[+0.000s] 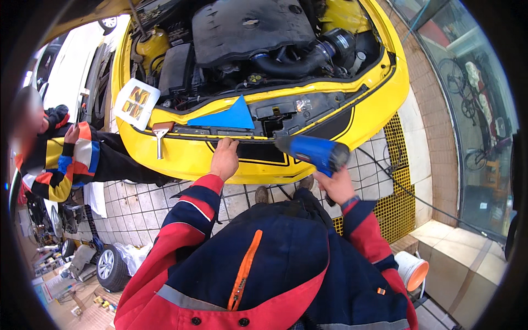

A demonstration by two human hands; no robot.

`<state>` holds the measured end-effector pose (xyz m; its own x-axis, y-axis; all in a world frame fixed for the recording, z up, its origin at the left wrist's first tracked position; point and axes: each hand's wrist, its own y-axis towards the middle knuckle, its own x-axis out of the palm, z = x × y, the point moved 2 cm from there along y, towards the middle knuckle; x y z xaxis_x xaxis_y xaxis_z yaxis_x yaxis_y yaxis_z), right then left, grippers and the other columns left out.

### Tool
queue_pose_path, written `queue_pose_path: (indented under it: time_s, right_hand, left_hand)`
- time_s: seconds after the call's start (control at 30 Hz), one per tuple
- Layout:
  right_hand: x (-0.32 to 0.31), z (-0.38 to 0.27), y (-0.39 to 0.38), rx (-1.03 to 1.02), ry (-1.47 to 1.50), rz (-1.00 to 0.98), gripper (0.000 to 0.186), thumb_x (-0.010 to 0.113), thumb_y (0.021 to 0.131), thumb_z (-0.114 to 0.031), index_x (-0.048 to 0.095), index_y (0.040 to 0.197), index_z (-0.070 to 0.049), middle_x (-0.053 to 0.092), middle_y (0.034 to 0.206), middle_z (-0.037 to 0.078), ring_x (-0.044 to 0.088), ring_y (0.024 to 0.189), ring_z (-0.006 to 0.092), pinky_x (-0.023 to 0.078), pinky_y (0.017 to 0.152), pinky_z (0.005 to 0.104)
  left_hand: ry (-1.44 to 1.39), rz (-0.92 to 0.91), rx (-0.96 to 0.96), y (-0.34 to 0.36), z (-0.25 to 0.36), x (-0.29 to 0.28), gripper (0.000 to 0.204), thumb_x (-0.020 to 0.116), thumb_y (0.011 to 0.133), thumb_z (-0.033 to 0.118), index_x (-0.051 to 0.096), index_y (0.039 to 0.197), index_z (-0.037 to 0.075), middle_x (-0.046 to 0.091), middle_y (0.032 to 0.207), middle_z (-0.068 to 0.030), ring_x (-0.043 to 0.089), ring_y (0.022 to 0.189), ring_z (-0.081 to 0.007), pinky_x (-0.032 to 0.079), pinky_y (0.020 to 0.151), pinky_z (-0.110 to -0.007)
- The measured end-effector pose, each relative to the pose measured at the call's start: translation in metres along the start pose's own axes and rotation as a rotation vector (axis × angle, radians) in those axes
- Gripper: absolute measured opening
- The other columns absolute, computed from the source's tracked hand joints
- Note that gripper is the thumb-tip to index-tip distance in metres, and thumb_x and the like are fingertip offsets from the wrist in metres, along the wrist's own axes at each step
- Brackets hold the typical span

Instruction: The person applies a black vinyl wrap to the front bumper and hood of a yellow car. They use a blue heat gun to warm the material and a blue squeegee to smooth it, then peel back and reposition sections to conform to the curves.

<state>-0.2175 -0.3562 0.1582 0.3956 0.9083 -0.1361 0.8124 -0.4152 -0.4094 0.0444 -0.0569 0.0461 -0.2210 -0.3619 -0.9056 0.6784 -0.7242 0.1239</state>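
Note:
My right hand [338,186] grips a blue heat gun [316,152], its dark nozzle pointing left across the front of a yellow car [374,110]. Below the nozzle runs a black stripe [258,152] on the yellow bumper. At the left end of that stripe, my left hand [225,159] presses its curled fingers together; what they pinch, if anything, is hidden. Just above it, a blue triangular plastic squeegee [228,116] lies on the ledge in front of the engine. A scraper with a brown head and metal handle [161,137] rests farther left.
A white tray [144,116] with yellow-and-black pieces sits on the car's left corner. A person [60,148] in a colourful jacket is at the left. The gun's dark cable [407,190] trails right over yellow floor grating [396,212]. A wheel [111,268] and a white bucket [410,269] stand behind.

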Motion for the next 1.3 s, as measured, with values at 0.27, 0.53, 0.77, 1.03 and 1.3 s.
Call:
queue_pose_path:
  time_s: [0.27,0.53,0.77,1.03,1.3]
  right_hand:
    - [0.104,-0.056,0.082,-0.066,-0.581,-0.187,0.051,0.081,0.095,-0.038,0.077,0.123,0.004,0.079,0.106,0.032,0.076,0.108,0.0502,0.059,0.098,0.0529]
    - [0.132,-0.075,0.091,-0.018,-0.605,-0.261,0.047,0.081,0.097,-0.032,0.074,0.127,0.003,0.080,0.091,0.023,0.080,0.085,0.0378,0.062,0.084,0.0466]
    - [0.137,-0.069,0.095,-0.065,-0.649,-0.246,0.052,0.082,0.096,-0.034,0.073,0.130,0.003,0.080,0.106,0.029,0.078,0.101,0.0461,0.061,0.094,0.0482]
    - [0.124,-0.049,0.092,-0.080,-0.673,-0.147,0.050,0.083,0.096,-0.036,0.075,0.127,0.003,0.079,0.113,0.031,0.074,0.113,0.0500,0.059,0.100,0.0506]
    - [0.043,-0.002,0.020,0.017,-0.222,0.034,0.026,0.084,0.099,-0.020,0.072,0.111,0.000,0.073,0.079,0.006,0.070,0.064,0.0157,0.056,0.060,0.0333]
  left_hand:
    - [0.045,0.081,-0.180,-0.035,-0.016,-0.001,0.056,0.064,0.092,0.001,0.063,0.148,-0.002,0.058,0.155,-0.0251,0.055,0.145,-0.0446,0.047,0.120,-0.053]
    - [0.010,-0.038,-0.220,-0.056,-0.019,0.007,0.059,0.061,0.097,0.007,0.058,0.155,0.000,0.053,0.162,-0.0224,0.048,0.153,-0.0427,0.041,0.125,-0.052]
    - [0.027,0.045,-0.108,-0.052,-0.017,0.005,0.061,0.063,0.091,0.004,0.060,0.152,-0.002,0.057,0.158,-0.0216,0.052,0.147,-0.0423,0.045,0.122,-0.050]
    - [0.128,0.023,-0.051,-0.041,-0.007,0.003,0.064,0.063,0.090,0.004,0.059,0.154,-0.002,0.057,0.160,-0.0186,0.048,0.153,-0.0386,0.037,0.129,-0.052]
    - [0.113,0.052,0.045,-0.014,-0.016,0.005,0.042,0.062,0.092,0.006,0.070,0.133,0.002,0.065,0.134,-0.0147,0.058,0.134,-0.0361,0.044,0.115,-0.050]
